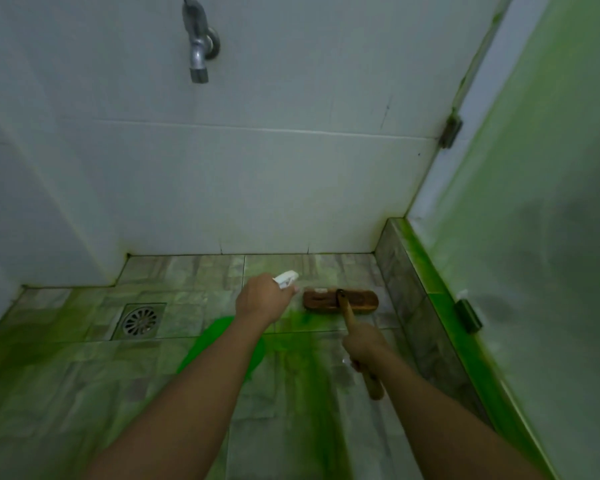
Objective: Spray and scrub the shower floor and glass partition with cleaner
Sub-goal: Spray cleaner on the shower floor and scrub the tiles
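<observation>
My left hand [262,299] grips a spray bottle whose white nozzle [285,278] points at the far floor; its green body [222,344] shows under my forearm. My right hand [362,342] holds the wooden handle [373,384] of a scrub brush. The brown brush head [340,300] rests flat on the tiled shower floor [84,375] near the back wall. Green cleaner streaks the floor between my arms. The glass partition [534,254] rises at the right, tinted green along its lower edge.
A round metal drain [140,321] sits in the floor at the left. A metal tap [199,43] juts from the white tiled back wall. A low tiled curb [406,282] carries the glass, with metal clamps [467,315] on it.
</observation>
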